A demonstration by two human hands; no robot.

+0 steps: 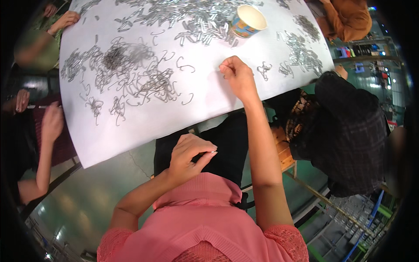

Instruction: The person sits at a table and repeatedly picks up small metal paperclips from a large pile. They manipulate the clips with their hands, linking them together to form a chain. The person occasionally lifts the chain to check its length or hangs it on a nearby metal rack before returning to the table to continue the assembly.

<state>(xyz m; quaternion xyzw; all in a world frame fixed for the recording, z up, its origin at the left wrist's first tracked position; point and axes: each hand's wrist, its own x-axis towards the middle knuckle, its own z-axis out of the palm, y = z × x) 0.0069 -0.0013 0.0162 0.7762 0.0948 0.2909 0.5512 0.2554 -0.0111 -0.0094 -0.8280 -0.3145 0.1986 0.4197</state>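
Note:
My left hand (pixel 187 156) is over my lap, just off the table's near edge. Its thumb and forefinger pinch a tiny pale piece (pixel 213 151), too small to name. Out above the white tabletop (pixel 205 87) is my right hand (pixel 239 77), fingers curled in and closed; what they hold, if anything, is hidden. To the left of that hand lies a tangled heap of S-shaped wire hooks (pixel 157 83). Beyond it is a wide spread of short, shiny metal pieces (pixel 196 26). On its right are small bunches of hooks (pixel 264 70).
A paper tub (pixel 248 22) stands at the far side among the metal pieces. More metal pieces (pixel 303 54) lie to the right. People sit around the table; one in a dark checked shirt (pixel 345 135) is close on my right, beside a wooden stool (pixel 283 148).

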